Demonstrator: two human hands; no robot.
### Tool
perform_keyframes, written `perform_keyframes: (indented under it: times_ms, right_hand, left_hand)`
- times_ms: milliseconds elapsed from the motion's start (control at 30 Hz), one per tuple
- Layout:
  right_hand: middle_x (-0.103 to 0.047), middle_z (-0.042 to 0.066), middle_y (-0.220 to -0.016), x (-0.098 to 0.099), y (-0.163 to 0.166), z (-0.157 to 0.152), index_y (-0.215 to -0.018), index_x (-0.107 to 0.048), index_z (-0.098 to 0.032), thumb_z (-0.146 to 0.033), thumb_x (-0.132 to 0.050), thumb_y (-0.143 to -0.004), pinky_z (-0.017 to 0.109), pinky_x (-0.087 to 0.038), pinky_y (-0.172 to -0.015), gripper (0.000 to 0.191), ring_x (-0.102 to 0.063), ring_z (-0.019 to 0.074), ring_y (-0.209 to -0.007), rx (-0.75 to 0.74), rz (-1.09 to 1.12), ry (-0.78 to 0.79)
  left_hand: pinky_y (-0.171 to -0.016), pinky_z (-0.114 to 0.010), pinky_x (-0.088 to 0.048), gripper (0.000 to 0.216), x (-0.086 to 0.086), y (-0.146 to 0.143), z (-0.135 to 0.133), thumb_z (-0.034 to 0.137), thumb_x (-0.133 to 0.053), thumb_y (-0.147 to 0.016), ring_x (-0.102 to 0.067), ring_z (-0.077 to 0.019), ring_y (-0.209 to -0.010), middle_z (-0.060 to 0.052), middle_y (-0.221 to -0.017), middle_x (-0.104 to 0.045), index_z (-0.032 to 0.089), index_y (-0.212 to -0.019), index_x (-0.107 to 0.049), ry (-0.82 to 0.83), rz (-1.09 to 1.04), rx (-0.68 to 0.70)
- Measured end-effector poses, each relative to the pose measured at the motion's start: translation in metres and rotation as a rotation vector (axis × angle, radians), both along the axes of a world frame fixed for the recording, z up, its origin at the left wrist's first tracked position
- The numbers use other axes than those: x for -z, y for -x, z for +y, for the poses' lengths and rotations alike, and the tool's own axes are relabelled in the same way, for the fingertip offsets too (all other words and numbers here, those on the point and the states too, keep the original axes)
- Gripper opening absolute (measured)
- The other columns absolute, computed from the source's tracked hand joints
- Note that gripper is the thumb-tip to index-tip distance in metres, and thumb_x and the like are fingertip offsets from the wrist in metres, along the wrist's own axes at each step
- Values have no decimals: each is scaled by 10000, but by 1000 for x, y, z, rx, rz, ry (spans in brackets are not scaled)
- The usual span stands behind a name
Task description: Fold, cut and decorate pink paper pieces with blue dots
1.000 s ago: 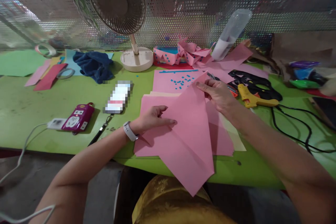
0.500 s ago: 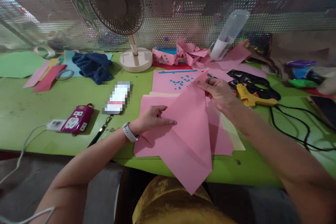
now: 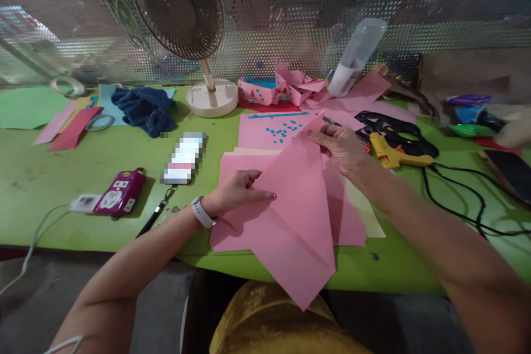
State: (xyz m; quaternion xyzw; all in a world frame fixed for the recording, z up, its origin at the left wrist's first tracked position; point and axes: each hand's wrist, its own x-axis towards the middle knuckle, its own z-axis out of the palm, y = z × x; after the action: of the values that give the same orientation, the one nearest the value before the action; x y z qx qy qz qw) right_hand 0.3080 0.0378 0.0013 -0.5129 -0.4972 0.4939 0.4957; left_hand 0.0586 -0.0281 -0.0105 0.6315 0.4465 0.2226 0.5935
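Both my hands hold a folded sheet of pink paper [image 3: 298,221], tilted over a stack of pink sheets [image 3: 234,232]. My left hand [image 3: 240,193] grips its left edge, thumb on top and fingers behind. My right hand [image 3: 340,146] pinches the upper corner between thumb and fingers. A lower corner of the sheet hangs past the table's front edge. Pale yellow paper [image 3: 369,213] sticks out from under the stack. Just behind, small blue paper pieces [image 3: 284,131] and a blue strip [image 3: 277,115] lie on another pink sheet [image 3: 251,130].
On the green table [image 3: 41,177] stand a fan [image 3: 211,97], folded pink paper shapes [image 3: 290,86] and a plastic bottle [image 3: 357,58]. A phone [image 3: 185,157] and a purple power adapter [image 3: 122,193] lie left. To the right are a yellow glue gun [image 3: 390,152] and black cables [image 3: 468,199].
The view has shifted slightly, so most things sit a little lower and further left. Both hands keep their hold on the pink paper, which looks nearly the same.
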Motion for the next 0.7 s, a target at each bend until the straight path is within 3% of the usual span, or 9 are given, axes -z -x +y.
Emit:
perform_keyframes:
  times_ms: [167, 267, 500, 700]
  right_hand:
    - [-402, -68, -532, 0, 0, 0, -532, -476, -216, -503, -864, -513, 253, -328, -485, 483, -357, 66, -482, -12, 43, 2]
    - [-370, -76, -518, -2, 0, -1, -512, -443, -210, -497, -862, -511, 243, -320, -484, 508, -338, 60, -479, -26, 61, -4]
    - [-587, -28, -639, -3, -2, 0, -610, -556, -223, -522, -834, -537, 249, -439, -564, 415, -533, 111, -594, -98, 148, 33]
    - [-605, -36, -635, -1, -5, 3, -607, -579, -211, -499, -838, -552, 255, -456, -592, 391, -551, 101, -583, -97, 219, 33]
  left_hand:
    - [-565, -252, -496, 425, 1, -1, -1, 399, -792, -687, -636, -154, -690, -72, -869, -702, 127, -983, -654, 109, -47, -27]
    - [-529, -232, -461, 391, 0, -2, -1, 413, -784, -697, -601, -130, -642, -49, -811, -676, 126, -922, -641, 89, -17, -32]
    - [-399, -186, -226, 413, 6, 0, 2, 465, -773, -691, -346, -50, -473, 61, -555, -411, 159, -664, -496, -118, 139, 4]
    - [-393, -187, -279, 369, 8, 0, 2, 472, -764, -688, -425, -80, -488, 36, -562, -481, 161, -732, -571, -81, 115, 25]
